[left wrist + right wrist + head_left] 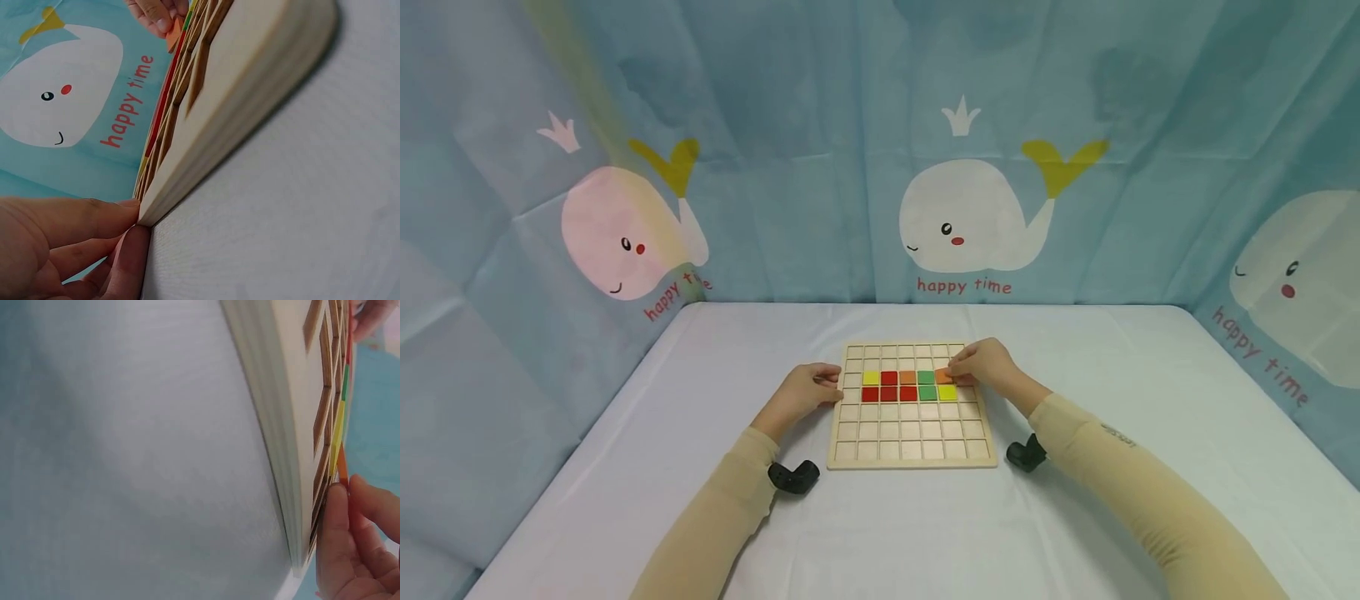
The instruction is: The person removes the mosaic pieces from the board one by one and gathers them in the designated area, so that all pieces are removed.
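Nine coloured tiles (889, 393) lie in the squares of a wooden board (912, 451) on the white tabletop (887, 533), and an orange tile (943, 376) is at the right end of their upper row, just beside a green tile (926, 377). The right hand (988, 364) has a narrow grip, thumb and finger pinching the orange tile, which looks tilted; whether it touches the board is hard to tell. The left hand (802, 395) rests finger and thumb against the board's left edge, its grip loose, with a gap between them. To seat the tile well, I would square its edges to the cell walls, lower one side first and press it flat, keeping light steadying pressure on the left so nothing slides. Red lettering (964, 286) under the whale prints (962, 221) reads "happy time"; small dark print on the right sleeve (1117, 467) is illegible, and no brand can be read.
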Motion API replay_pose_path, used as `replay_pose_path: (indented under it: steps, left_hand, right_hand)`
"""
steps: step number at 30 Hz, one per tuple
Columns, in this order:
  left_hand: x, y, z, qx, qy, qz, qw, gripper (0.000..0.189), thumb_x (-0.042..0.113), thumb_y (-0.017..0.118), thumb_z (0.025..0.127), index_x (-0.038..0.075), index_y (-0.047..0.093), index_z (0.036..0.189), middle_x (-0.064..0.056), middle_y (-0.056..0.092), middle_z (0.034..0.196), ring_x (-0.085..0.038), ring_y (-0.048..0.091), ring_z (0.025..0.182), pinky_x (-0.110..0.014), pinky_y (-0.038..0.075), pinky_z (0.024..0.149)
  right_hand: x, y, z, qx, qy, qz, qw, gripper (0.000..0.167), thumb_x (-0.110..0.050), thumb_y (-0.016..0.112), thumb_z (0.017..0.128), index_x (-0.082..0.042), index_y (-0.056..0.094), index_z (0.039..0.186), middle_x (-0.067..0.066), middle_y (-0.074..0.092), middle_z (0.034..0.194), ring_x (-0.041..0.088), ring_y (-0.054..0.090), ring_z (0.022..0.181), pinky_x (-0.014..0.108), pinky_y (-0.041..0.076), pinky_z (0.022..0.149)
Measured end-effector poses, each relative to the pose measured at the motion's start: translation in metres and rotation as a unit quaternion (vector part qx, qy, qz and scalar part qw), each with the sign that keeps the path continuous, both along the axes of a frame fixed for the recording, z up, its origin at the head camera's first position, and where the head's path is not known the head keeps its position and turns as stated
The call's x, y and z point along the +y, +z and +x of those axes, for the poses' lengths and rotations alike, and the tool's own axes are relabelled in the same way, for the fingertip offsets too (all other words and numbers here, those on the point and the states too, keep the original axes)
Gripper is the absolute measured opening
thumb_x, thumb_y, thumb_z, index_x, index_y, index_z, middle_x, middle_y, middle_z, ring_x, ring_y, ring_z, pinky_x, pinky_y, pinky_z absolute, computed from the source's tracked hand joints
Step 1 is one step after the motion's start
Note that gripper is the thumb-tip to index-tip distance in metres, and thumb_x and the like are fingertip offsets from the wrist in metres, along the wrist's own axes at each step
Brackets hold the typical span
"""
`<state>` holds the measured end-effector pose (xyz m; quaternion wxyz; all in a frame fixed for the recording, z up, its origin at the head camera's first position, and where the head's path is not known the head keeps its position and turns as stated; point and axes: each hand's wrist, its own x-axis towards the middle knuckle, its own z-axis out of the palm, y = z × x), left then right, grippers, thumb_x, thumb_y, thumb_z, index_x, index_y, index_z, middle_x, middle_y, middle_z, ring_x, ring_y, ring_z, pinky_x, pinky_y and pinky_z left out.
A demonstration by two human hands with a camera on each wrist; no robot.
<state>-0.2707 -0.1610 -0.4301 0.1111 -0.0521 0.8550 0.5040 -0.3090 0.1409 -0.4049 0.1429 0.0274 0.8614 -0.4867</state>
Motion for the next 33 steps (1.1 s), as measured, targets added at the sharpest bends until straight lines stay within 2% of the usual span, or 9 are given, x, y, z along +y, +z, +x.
replay_pose_path:
  steps: [11,20,24,29,33]
  left_hand:
    - [0.0,0.001,0.002,0.004,0.0,0.005,1.0,0.05,0.003,0.07,0.089,0.0,0.056,0.137,-0.016,0.063,0.122,-0.022,0.061,0.104,-0.028,0.057,0.082]
    - [-0.001,0.0,0.002,0.006,0.002,0.002,1.0,0.049,0.004,0.07,0.088,0.0,0.057,0.136,-0.015,0.063,0.12,-0.021,0.062,0.103,-0.027,0.057,0.081]
    - [-0.002,-0.001,0.001,0.006,0.002,0.006,1.0,0.05,0.003,0.07,0.088,0.0,0.057,0.136,-0.016,0.062,0.121,-0.022,0.061,0.104,-0.027,0.057,0.081]
    - [-0.001,0.0,0.002,0.004,0.003,0.001,1.0,0.05,0.003,0.071,0.088,0.0,0.057,0.136,-0.016,0.062,0.123,-0.023,0.061,0.105,-0.027,0.056,0.082]
    - [-0.001,0.0,0.001,0.002,0.001,0.002,1.0,0.05,0.004,0.07,0.088,0.001,0.057,0.136,-0.015,0.062,0.123,-0.022,0.061,0.105,-0.027,0.057,0.083]
  right_hand:
    - [0.0,-0.002,-0.002,-0.014,-0.008,0.006,0.9998,0.015,-0.01,0.073,0.089,0.003,0.073,0.098,0.011,0.077,0.092,0.007,0.068,0.063,0.024,0.059,0.068]
    - [0.001,-0.001,-0.006,-0.062,-0.042,-0.009,0.9971,0.023,-0.012,0.074,0.089,0.003,0.072,0.106,0.011,0.076,0.095,0.006,0.067,0.061,0.021,0.058,0.065]
    - [0.003,0.003,-0.006,-0.065,-0.048,-0.009,0.9967,0.023,-0.012,0.074,0.089,0.003,0.072,0.106,0.014,0.075,0.101,0.006,0.067,0.063,0.021,0.058,0.066]
    - [0.009,0.007,-0.005,-0.064,-0.039,-0.01,0.9971,0.025,-0.012,0.074,0.089,0.003,0.072,0.109,0.016,0.073,0.11,0.006,0.066,0.066,0.021,0.058,0.069]
    - [0.019,0.012,-0.005,-0.056,-0.024,0.0,0.9981,0.029,-0.014,0.073,0.09,0.003,0.071,0.114,0.013,0.074,0.107,0.005,0.066,0.069,0.022,0.058,0.072]
